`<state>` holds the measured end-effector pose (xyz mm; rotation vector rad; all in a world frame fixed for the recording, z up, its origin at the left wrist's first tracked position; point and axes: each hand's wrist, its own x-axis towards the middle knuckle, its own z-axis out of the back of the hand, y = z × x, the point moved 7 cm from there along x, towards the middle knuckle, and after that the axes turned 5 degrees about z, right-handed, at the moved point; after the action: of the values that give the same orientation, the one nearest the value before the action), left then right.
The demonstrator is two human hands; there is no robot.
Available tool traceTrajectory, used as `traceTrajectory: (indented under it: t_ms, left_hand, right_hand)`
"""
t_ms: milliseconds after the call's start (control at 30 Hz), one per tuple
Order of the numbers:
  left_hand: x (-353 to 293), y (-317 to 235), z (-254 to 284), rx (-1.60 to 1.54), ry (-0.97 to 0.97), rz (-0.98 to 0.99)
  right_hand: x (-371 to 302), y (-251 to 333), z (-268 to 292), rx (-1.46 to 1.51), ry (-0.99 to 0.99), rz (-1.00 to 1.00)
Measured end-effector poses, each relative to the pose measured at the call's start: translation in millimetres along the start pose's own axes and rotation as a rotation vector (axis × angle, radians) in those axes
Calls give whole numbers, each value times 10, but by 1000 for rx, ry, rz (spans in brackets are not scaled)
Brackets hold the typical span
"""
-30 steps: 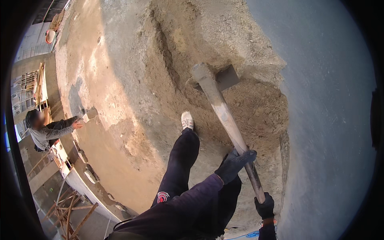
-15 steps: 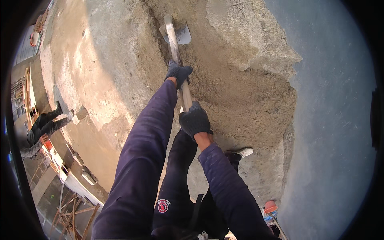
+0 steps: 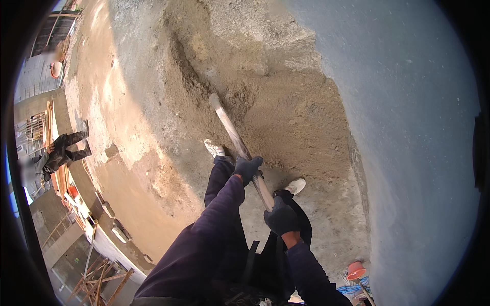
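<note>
Both my hands, in dark knit gloves, are wrapped round the wooden handle of a hoe (image 3: 232, 127). My left hand (image 3: 248, 170) grips it partway down the shaft, and my right hand (image 3: 282, 217) holds it close to the end nearest my body. The handle slants away from me to the upper left. Its far end meets damp, sandy mortar mix (image 3: 291, 117) spread over the ground; the blade is hidden there. My two light shoes stand either side of the shaft.
A smooth grey wall (image 3: 408, 153) rises along the right. An orange bucket (image 3: 356, 271) stands at its foot by blue cord. Far left, another person (image 3: 66, 150) is near stacked timber. Wooden trestles (image 3: 99, 280) stand at lower left.
Both hands have drawn the hoe back toward my body and slightly right. Its metal blade, visible before, is now out of sight in the mix. The other person has shifted posture.
</note>
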<state>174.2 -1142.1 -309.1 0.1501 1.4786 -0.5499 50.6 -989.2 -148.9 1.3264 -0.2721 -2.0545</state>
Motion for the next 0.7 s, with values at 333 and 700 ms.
traceTrajectory:
  t_ms: [333, 700]
  left_hand:
    - [-241, 137, -1562, -747, 358, 28]
    - [-1978, 403, -2015, -644, 688, -6]
  right_hand:
    - [-497, -1730, 1612, -145, -87, 371]
    - [-1843, -2092, 1806, -406, -87, -9]
